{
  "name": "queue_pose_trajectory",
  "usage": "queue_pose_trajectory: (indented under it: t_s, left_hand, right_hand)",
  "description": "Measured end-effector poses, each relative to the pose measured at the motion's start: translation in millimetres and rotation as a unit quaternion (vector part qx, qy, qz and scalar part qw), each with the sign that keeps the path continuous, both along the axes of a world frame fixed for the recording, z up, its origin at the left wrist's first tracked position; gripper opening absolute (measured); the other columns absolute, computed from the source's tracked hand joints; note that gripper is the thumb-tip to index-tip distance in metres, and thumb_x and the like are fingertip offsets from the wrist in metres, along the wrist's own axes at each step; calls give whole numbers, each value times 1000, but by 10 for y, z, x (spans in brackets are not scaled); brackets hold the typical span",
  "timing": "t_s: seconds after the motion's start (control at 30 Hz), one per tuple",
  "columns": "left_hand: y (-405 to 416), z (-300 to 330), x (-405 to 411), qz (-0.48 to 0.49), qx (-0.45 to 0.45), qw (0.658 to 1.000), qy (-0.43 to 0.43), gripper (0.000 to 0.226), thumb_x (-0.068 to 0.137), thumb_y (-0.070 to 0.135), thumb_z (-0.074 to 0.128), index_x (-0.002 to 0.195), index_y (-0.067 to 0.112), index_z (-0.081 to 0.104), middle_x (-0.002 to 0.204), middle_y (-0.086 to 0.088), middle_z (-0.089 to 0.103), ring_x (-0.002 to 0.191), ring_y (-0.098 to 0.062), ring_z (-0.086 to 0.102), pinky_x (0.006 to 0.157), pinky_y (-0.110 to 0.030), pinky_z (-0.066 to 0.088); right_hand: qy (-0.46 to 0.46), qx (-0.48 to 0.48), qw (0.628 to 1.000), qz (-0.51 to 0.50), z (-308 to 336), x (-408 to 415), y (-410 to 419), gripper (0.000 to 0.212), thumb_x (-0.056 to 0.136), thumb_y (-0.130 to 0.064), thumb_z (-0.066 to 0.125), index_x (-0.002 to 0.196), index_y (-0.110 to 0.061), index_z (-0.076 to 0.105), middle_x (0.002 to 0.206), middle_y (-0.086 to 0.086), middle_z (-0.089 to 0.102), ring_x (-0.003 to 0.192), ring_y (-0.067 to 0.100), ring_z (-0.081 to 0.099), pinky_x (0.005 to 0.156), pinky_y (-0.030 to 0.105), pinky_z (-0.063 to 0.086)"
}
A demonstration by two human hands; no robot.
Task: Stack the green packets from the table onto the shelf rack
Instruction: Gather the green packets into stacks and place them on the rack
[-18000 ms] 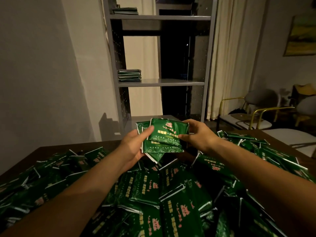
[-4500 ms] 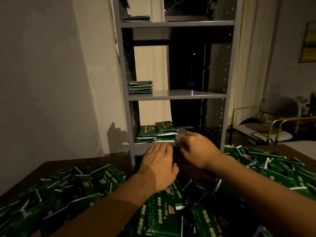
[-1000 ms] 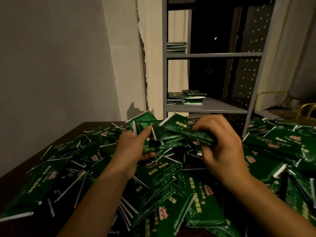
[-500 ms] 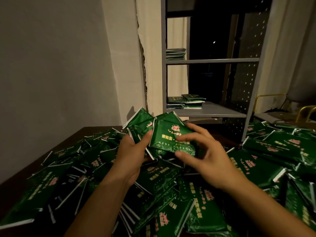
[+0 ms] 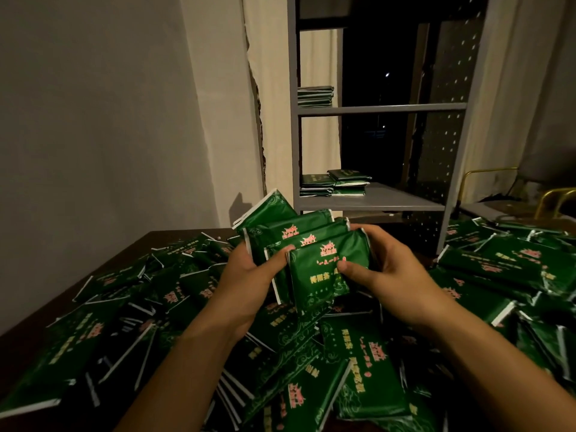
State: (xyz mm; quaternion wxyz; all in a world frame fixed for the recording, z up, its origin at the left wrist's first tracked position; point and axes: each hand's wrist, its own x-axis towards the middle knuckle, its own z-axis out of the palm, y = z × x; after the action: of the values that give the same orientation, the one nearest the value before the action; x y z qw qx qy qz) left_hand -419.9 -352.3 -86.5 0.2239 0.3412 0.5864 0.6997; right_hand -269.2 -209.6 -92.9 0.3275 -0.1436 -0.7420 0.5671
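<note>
Packets [image 5: 314, 266] fanned between your left hand [image 5: 249, 275] and right hand [image 5: 389, 272], both grips clamped, squaring them for the rack [image 5: 374, 201].

Dim room, pale wall [image 5: 93, 120], curtains [image 5: 514, 88]

Pale curtains [image 5: 505, 98] hang beside a dark window [image 5: 378, 67], near a brass-framed chair [image 5: 558, 199] and a plain wall [image 5: 93, 104].
</note>
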Motion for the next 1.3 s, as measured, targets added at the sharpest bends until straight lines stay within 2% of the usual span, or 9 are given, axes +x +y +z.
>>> queue_pose_trajectory:
  t_s: [0.13,0.37,0.57,0.8,0.87,1.0,1.1,1.2,1.3]
  left_hand:
    - [-2,27,12,-16,19,994,-111,35,102,38,48,122,17,67,114,-5,76,111,-22,70,103,-52,49]
    - [37,7,53,-36,-8,997,-71,32,99,26,56,121,5,66,106,-12,76,100,-24,74,79,-34,59]
    - [17,28,47,4,19,992,-122,43,100,43,48,127,12,62,119,-8,72,114,-22,67,99,-41,49]
    - [-21,55,24,54,56,995,-67,33,98,4,57,130,12,57,110,-7,74,100,-18,73,95,-39,57]
    - [-34,74,61,-7,53,996,-66,28,104,14,46,129,13,59,113,-9,75,107,-25,72,92,-42,58]
    - [-134,152,28,-6,40,998,-50,65,99,63,32,119,14,70,111,-9,76,108,-24,71,94,-45,53]
    - [-172,188,37,89,0,995,51,34,89,45,67,109,19,69,98,-1,77,89,-18,75,71,-35,60]
    - [-213,176,27,126,-69,987,72,10,95,22,61,101,15,64,92,-4,71,81,-21,71,60,-29,52]
    - [-312,98,74,119,-109,986,47,17,98,25,56,110,14,55,96,-2,63,85,-17,63,64,-29,43]
  right_hand:
    - [28,-35,999,-20,54,27,-11,38,86,1,70,116,-19,62,100,-3,76,94,13,73,72,23,59]
    - [40,-97,993,61,-16,-26,-135,35,88,1,65,117,-18,65,110,1,75,101,15,72,78,24,58]
    - [61,-115,989,-69,16,-43,-93,26,91,-7,66,113,-19,68,107,-3,75,98,12,72,75,26,55]
    - [85,-262,961,30,138,-10,-136,25,97,-8,56,120,-9,65,113,6,75,105,18,71,93,34,50]
    - [78,-274,957,49,99,-79,-191,27,96,-6,56,123,-7,63,116,8,74,107,21,70,94,35,51]
    - [100,-245,964,31,40,-178,-202,40,92,-2,63,130,-13,56,117,6,73,108,21,70,97,37,53]
    - [40,-186,981,46,-26,-234,-273,38,90,-3,65,125,-17,60,114,2,74,107,19,70,93,34,55]
    - [-55,-127,989,51,-76,-266,-314,36,87,0,70,118,-17,65,109,-1,76,104,16,71,97,37,54]
    - [-83,-120,989,33,-112,-245,-305,40,84,1,74,119,-14,61,106,2,76,99,16,72,93,35,56]
